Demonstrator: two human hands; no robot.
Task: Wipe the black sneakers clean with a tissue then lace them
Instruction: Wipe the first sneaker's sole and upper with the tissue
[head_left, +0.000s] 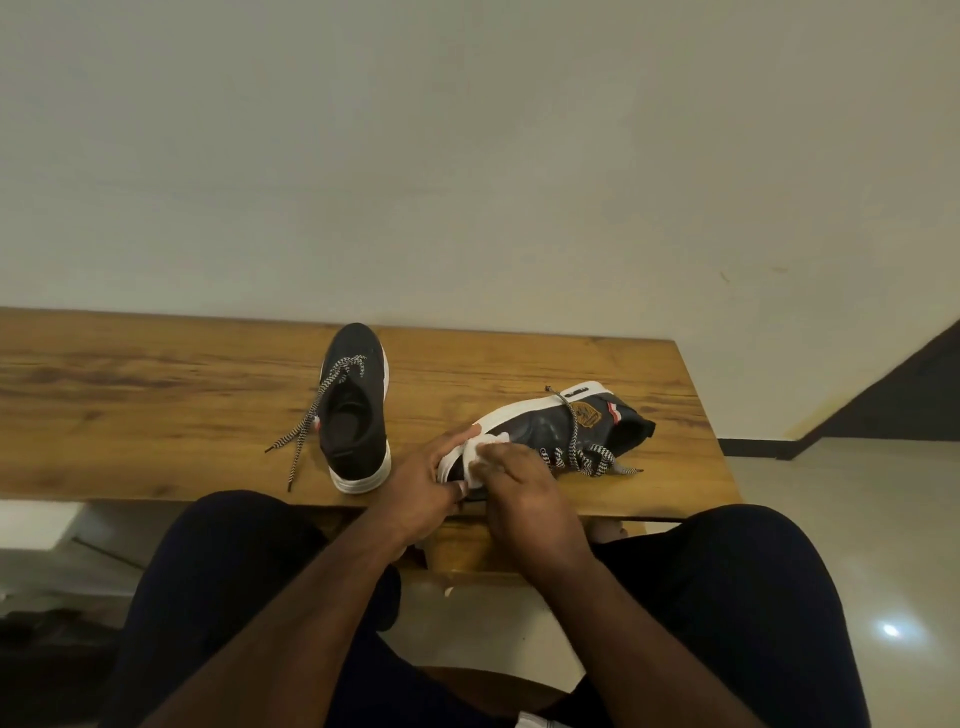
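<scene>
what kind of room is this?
Probably a home or hallway, indoors: a wooden plank table against a plain white wall, a glossy tiled floor, and a dark stair-like edge at right.

Looks like a home room, poss. hallway: long brown wood-grain table (156, 395) against plain off-white painted wall (467, 156), glossy pale tiled floor (831, 493), dark skirting strip (753, 447) rising diagonally at right.

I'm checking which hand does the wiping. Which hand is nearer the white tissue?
Right. The right hand presses the tissue against the tipped sneaker's toe. The left hand grips that toe's sole edge just beside the tissue.
</scene>
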